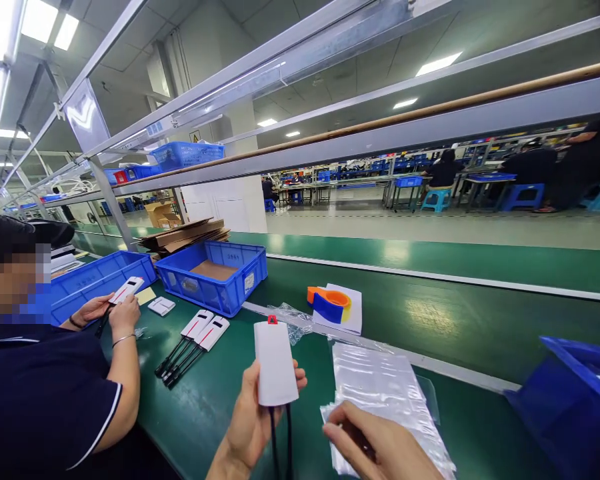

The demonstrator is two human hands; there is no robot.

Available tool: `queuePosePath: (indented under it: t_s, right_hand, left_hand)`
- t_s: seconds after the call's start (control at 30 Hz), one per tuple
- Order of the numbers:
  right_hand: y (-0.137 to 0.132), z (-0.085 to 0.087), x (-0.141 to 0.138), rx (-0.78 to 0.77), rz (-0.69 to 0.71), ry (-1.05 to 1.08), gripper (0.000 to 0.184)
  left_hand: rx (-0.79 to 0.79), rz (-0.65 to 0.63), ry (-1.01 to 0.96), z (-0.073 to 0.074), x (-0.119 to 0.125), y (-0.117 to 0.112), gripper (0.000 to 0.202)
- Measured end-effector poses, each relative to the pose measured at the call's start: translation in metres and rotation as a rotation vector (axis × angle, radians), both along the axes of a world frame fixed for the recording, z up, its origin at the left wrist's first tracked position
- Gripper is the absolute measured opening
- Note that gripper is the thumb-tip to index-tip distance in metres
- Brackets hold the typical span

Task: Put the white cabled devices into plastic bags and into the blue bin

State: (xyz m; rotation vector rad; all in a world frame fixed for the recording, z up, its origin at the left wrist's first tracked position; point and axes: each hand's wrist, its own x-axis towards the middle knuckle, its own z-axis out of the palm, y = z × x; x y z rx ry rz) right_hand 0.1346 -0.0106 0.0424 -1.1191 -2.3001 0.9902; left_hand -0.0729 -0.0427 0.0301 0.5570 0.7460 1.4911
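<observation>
My left hand (pixel 247 413) is wrapped round a white, flat, box-shaped device (pixel 276 363). The device has a red tip with a triangle mark at its top, and two black cables hang from its lower end. My right hand (pixel 375 443) is bent over a stack of clear plastic bags (pixel 380 380), thumb and forefinger curled together at the near left edge of a bag. The exact contact of those fingertips is partly hidden. Left of my hands, two similar white devices (pixel 205 330) with black cables lie on the green table (pixel 200 413).
A co-worker (pixel 55 393) at left holds a similar device (pixel 127 291). Blue crates (pixel 220 280) stand behind, with flattened cardboard (pixel 185 237) beyond. An orange-and-blue tape roll (pixel 333 303) rests on white paper. A blue bin (pixel 570 400) stands at right; a shelf rail (pixel 330 143) crosses overhead.
</observation>
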Motion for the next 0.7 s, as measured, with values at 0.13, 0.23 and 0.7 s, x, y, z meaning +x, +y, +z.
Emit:
queuePosePath:
  t_s: [0.13, 0.23, 0.7]
  right_hand:
    - [0.005, 0.001, -0.009, -0.094, 0.036, 0.102, 0.018]
    - [0.016, 0.002, -0.003, -0.066, 0.007, 0.19, 0.018]
    - [0.045, 0.038, 0.077, -0.567, -0.277, 1.023, 0.052]
  left_hand:
    - [0.056, 0.119, 0.223, -0.005, 0.041, 0.007, 0.066]
    - [0.208, 0.156, 0.411, 0.002, 0.058, 0.018, 0.066]
    - [0.128, -0.31, 1.692, -0.075, 0.076, 0.093, 0.023]
